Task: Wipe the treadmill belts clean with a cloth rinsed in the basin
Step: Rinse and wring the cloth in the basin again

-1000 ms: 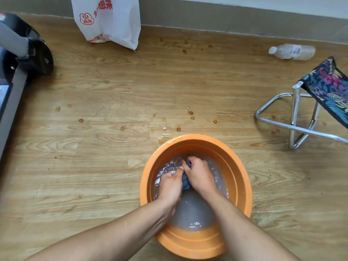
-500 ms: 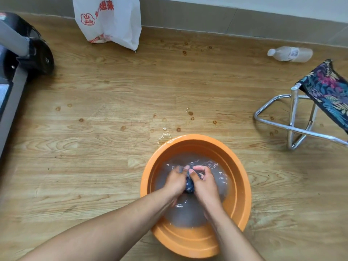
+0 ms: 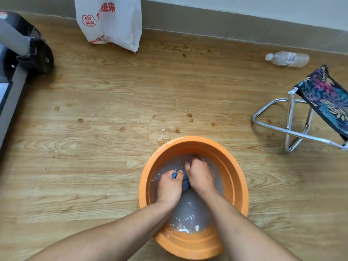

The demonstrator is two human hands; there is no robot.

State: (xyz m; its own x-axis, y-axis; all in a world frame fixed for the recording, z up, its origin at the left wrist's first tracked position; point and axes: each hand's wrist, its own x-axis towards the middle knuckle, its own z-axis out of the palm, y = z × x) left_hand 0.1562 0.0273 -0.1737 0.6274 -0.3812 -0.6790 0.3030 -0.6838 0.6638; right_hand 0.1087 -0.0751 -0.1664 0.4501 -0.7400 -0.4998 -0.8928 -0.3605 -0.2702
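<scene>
Showing a small blue cloth (image 3: pixel 185 183), bunched and wet, inside the round orange plastic basin (image 3: pixel 242 185). It sits in the basin's far half, partly under cloudy grey water (image 3: pixel 190 210), and is wedged between the two hands. The left hand (image 3: pixel 169 187) is on its left side. The right hand (image 3: pixel 200 178) is on its right side and a little nearer the basin's far rim.

Left hand: fingers curled, thumb and fingers pinching a fold of the cloth that stands up at the thumb. Right hand: closed like a fist round the other part of the cloth, knuckles up, fingertips hidden in the water. The hands press close together, the cloth showing in the gap between them.

Both bare forearms enter from the lower edge of the view, cross the basin's near rim and converge toward its middle, wrists dipped in the water.

The basin stands on a wood-grain laminate floor (image 3: pixel 94 147), with small drops and a wet patch (image 3: pixel 163 137) just beyond its far-left rim. Well to the basin's left is the dark end of a treadmill (image 3: pixel 37 53). Beyond the basin, against the wall, stands a white plastic bag with red print (image 3: pixel 113 21). Beyond and to the right, a clear plastic bottle (image 3: pixel 287 58) lies on its side. To the right, well apart, is a folding stool with chrome frame and floral fabric seat (image 3: pixel 320 98).
</scene>
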